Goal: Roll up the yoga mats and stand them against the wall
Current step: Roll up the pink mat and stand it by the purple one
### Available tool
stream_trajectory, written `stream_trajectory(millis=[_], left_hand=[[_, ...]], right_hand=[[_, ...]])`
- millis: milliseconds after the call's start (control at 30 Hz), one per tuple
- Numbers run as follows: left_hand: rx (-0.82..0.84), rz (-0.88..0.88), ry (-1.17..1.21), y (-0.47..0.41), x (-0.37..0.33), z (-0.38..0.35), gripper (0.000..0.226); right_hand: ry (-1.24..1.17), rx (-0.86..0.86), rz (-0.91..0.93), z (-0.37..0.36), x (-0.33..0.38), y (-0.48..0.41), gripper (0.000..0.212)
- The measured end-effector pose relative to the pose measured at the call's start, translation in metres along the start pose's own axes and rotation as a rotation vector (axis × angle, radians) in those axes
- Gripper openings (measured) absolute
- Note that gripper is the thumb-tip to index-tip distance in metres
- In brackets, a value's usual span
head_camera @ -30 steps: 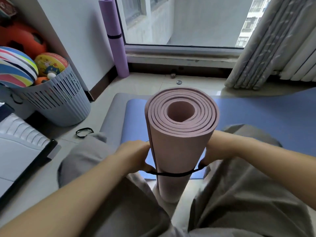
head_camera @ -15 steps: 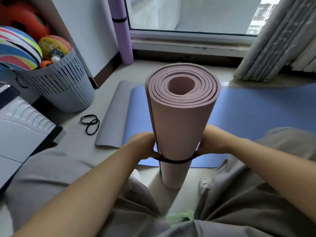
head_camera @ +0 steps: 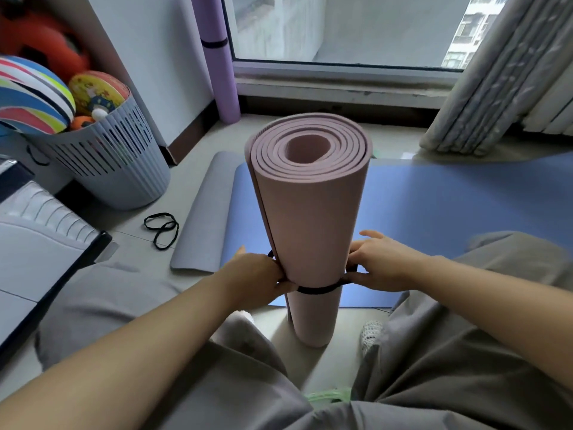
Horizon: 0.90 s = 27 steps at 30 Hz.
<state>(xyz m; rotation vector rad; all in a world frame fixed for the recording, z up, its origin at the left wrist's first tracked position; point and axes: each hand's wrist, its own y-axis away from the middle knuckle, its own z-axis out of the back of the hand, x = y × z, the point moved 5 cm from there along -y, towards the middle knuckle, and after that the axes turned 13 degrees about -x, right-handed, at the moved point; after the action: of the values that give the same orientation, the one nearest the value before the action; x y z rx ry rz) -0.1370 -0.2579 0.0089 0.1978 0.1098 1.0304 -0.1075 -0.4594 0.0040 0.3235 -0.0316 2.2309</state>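
Pink rolled mat upright; left hand and right hand each pinch black band, far side hidden.

Two bare forearms reach forward and inward from the lower corners, the left hand pinching the left side of a black elastic band between thumb and curled fingers, the right hand pinching its opposite side, upper fingers loosely extended, both hands roughly level.
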Motion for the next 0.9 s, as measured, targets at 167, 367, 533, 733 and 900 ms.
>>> stream_trajectory(millis=[167, 367, 533, 733, 900], left_hand=[[-0.072, 0.045, -0.089, -0.01, -0.006, 0.009, 0.054], [0.031, 0.061, 0.022, -0.016, -0.01, 0.014, 0.043], [0.174, 0.072, 0.432, -0.006, -0.009, 0.005, 0.039], [-0.072, 0.075, 0.275, -0.005, 0.002, 0.012, 0.034], [-0.628, 0.23, 0.462, 0.008, 0.022, 0.058, 0.019]], right_hand=[[0.075, 0.052, 0.017, 0.009, 0.006, 0.008, 0.027], [0.04, 0.005, -0.067, 0.002, 0.015, 0.018, 0.03], [-0.055, 0.03, -0.143, 0.005, 0.016, 0.008, 0.032], [-0.024, -0.066, -0.162, 0.006, 0.007, 0.001, 0.025], [0.021, -0.086, -0.168, 0.004, 0.0, 0.0, 0.027]])
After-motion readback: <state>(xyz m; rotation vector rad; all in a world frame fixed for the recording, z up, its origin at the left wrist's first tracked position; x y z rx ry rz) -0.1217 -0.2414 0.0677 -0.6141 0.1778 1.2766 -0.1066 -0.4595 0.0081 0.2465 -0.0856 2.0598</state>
